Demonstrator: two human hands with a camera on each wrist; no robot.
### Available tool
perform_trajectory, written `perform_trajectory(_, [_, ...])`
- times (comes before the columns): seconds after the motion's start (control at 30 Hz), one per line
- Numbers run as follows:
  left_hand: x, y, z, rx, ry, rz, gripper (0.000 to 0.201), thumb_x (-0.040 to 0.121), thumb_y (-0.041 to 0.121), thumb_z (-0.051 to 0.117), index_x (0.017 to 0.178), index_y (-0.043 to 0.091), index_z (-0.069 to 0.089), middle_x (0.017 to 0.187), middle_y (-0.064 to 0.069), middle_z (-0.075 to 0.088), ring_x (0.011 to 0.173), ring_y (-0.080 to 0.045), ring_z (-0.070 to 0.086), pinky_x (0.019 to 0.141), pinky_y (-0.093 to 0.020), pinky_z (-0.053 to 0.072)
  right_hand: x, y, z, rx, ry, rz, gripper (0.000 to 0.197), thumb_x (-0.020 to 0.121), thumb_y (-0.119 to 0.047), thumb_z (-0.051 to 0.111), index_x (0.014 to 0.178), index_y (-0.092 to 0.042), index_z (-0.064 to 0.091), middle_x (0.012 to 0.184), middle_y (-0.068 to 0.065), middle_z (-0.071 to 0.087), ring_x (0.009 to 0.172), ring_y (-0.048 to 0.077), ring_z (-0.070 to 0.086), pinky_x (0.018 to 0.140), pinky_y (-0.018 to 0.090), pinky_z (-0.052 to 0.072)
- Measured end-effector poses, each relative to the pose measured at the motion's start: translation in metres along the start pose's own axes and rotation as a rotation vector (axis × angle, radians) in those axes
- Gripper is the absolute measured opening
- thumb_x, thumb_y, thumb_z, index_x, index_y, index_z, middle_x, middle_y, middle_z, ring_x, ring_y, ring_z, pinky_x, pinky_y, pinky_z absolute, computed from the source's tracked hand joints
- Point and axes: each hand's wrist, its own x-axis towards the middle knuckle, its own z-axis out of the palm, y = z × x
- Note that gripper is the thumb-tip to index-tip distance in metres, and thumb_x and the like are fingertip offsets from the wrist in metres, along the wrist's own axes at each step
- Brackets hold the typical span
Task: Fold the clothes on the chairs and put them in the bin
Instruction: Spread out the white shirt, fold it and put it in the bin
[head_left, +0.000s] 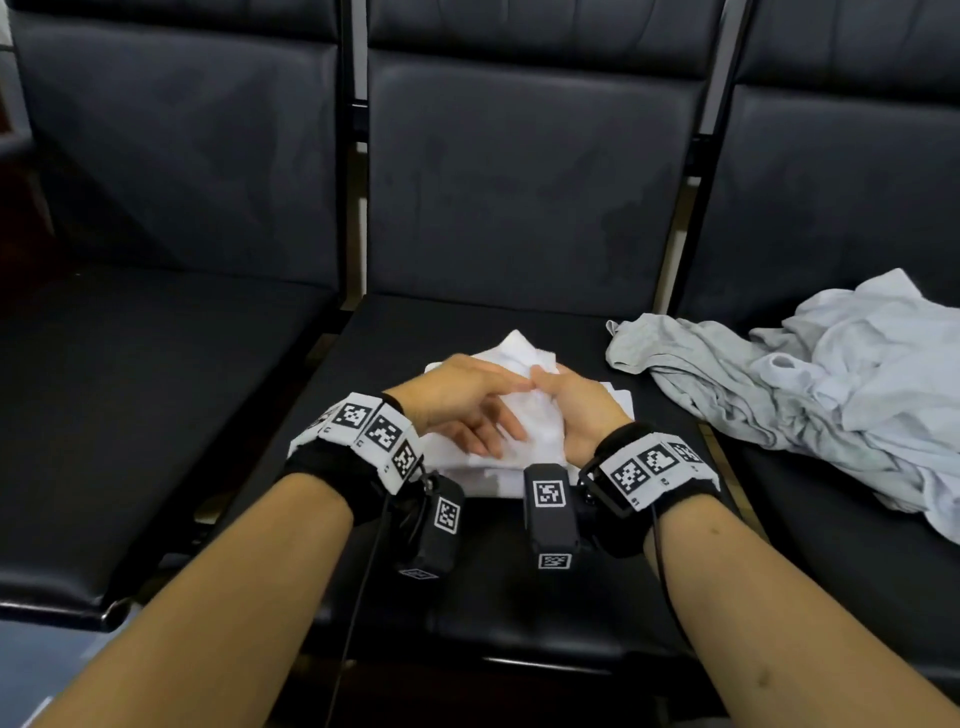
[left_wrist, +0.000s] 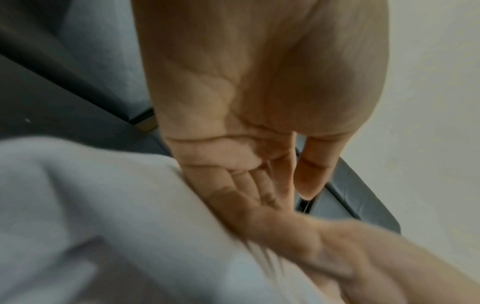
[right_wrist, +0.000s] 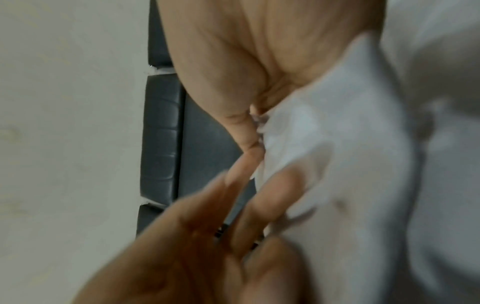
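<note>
The white garment (head_left: 524, 415), partly folded, lies on the middle chair seat (head_left: 467, 597) toward its back edge, well clear of the front edge. The left hand (head_left: 457, 400) lies over its left part with fingers extended and relaxed, gripping nothing. The right hand (head_left: 576, 410) curls its fingers round a raised flap of the cloth. A grey pile of clothes (head_left: 810, 384) lies unfolded on the right chair seat (head_left: 857, 587), its near corner spilling over the gap onto the middle seat. No bin is visible in any view. Likely hazards: the flat left hand only presses, so a pull by the right hand may drag the layers askew and undo the fold. The smooth seat may let the bundle slide, and the overlapping grey hem could be caught up when lifting.
</note>
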Motion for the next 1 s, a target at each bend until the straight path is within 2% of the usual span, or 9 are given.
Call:
perform_trajectory(0.07, [0.004, -0.003, -0.012, -0.058, 0.160, 0.055, 0.029, 0.095, 0.025, 0.057, 0.112, 0.002, 0.064, 0.074, -0.015, 0.069, 0.044, -0.017, 0.055, 0.041, -0.020, 0.044, 0.004, -0.003, -0.013, -0.045, 0.058, -0.064, 0.025, 0.102, -0.019, 0.043, 0.124, -0.015, 0.056, 0.112, 0.010, 0.065, 0.103, 0.026, 0.062, 0.092, 0.042, 0.050])
perform_trajectory(0.2, [0.020, -0.020, -0.032, -0.079, 0.469, 0.012, 0.033, 0.101, 0.026, 0.047, 0.100, -0.002, 0.064, 0.064, -0.011, 0.064, 0.039, -0.016, 0.056, 0.041, -0.020, 0.045, 0.007, -0.009, -0.047, -0.209, 0.203, -0.132, 0.034, 0.097, -0.033, 0.049, 0.128, -0.024, 0.058, 0.123, 0.006, 0.062, 0.116, 0.027, 0.057, 0.103, 0.048, 0.045])
perform_trajectory(0.3, [0.028, -0.036, -0.039, 0.046, 0.549, -0.128, 0.029, 0.100, 0.026, 0.047, 0.097, 0.001, 0.061, 0.066, -0.009, 0.065, 0.047, -0.018, 0.062, 0.043, -0.023, 0.049, 0.002, -0.010, -0.064, -0.427, 0.323, -0.169, 0.032, 0.100, -0.025, 0.043, 0.125, -0.011, 0.057, 0.129, 0.012, 0.058, 0.118, 0.031, 0.054, 0.105, 0.044, 0.042])
perform_trajectory(0.4, [0.031, -0.042, -0.036, 0.149, 0.507, -0.205, 0.027, 0.099, 0.027, 0.050, 0.089, 0.002, 0.056, 0.074, -0.010, 0.066, 0.065, -0.025, 0.068, 0.060, -0.035, 0.059, -0.005, -0.001, -0.076, -0.838, 0.405, -0.144, 0.033, 0.100, -0.028, 0.046, 0.118, -0.004, 0.059, 0.122, 0.015, 0.061, 0.117, 0.034, 0.054, 0.095, 0.031, 0.039])
perform_trajectory(0.5, [0.031, -0.041, -0.027, 0.185, 0.420, -0.238, 0.031, 0.096, 0.031, 0.055, 0.091, 0.001, 0.054, 0.078, -0.014, 0.067, 0.072, -0.030, 0.072, 0.073, -0.044, 0.060, -0.005, 0.005, -0.081, -0.910, 0.464, -0.132, 0.050, 0.092, -0.038, 0.061, 0.130, -0.007, 0.053, 0.125, 0.012, 0.061, 0.118, 0.029, 0.055, 0.094, 0.028, 0.039])
perform_trajectory(0.67, [0.030, -0.038, -0.013, 0.291, 0.347, -0.227, 0.044, 0.088, 0.044, 0.063, 0.101, 0.002, 0.057, 0.088, -0.013, 0.067, 0.068, -0.025, 0.072, 0.063, -0.039, 0.062, -0.007, 0.003, -0.084, -0.939, 0.503, -0.094, 0.043, 0.087, -0.037, 0.067, 0.115, -0.006, 0.062, 0.116, 0.011, 0.065, 0.111, 0.029, 0.058, 0.081, 0.025, 0.040])
perform_trajectory(0.87, [0.031, -0.034, 0.000, 0.337, 0.295, -0.212, 0.037, 0.081, 0.040, 0.075, 0.076, 0.011, 0.053, 0.083, -0.005, 0.060, 0.069, -0.020, 0.064, 0.043, -0.026, 0.051, -0.003, 0.007, -0.084, -0.958, 0.505, -0.132, 0.048, 0.088, -0.037, 0.066, 0.125, -0.009, 0.055, 0.125, 0.011, 0.060, 0.116, 0.028, 0.055, 0.086, 0.027, 0.039])
perform_trajectory(0.93, [0.034, -0.036, -0.002, 0.329, 0.296, -0.228, 0.033, 0.081, 0.032, 0.076, 0.078, 0.009, 0.053, 0.088, -0.008, 0.061, 0.071, -0.021, 0.064, 0.043, -0.027, 0.052, -0.002, 0.006, -0.084, -0.975, 0.520, -0.148, 0.041, 0.091, -0.036, 0.062, 0.123, -0.010, 0.057, 0.124, 0.012, 0.061, 0.116, 0.030, 0.055, 0.090, 0.029, 0.041])
perform_trajectory(1.0, [0.035, -0.037, -0.008, 0.294, 0.306, -0.236, 0.031, 0.081, 0.028, 0.077, 0.083, 0.006, 0.055, 0.097, -0.010, 0.063, 0.081, -0.023, 0.066, 0.054, -0.031, 0.059, 0.000, 0.005, -0.083, -0.991, 0.520, -0.175, 0.032, 0.096, -0.033, 0.054, 0.114, -0.008, 0.062, 0.119, 0.014, 0.064, 0.113, 0.033, 0.056, 0.091, 0.032, 0.042])
